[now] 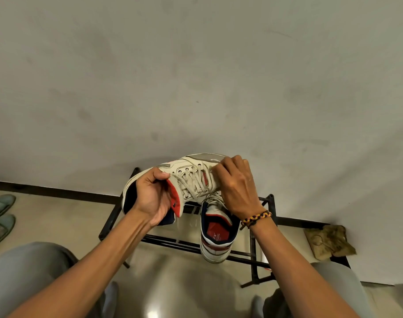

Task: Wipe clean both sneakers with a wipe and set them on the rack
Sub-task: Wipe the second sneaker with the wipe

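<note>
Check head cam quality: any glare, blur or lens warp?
Head view: glare on the glossy floor; wide-angle warp bends the baseboard; knees at the bottom edge blurred; held sneaker, left hand and right hand sharp.

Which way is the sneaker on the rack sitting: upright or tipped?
Upright: the sneaker rests sole-down on the rack, opening facing up.

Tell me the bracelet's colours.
The braided bracelet on the right wrist is yellow and dark purple, seen in the head view.

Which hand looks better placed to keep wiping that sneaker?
The right hand, probably: it presses a wipe onto the held sneaker near the laces. The left hand is busy gripping the heel.
</note>
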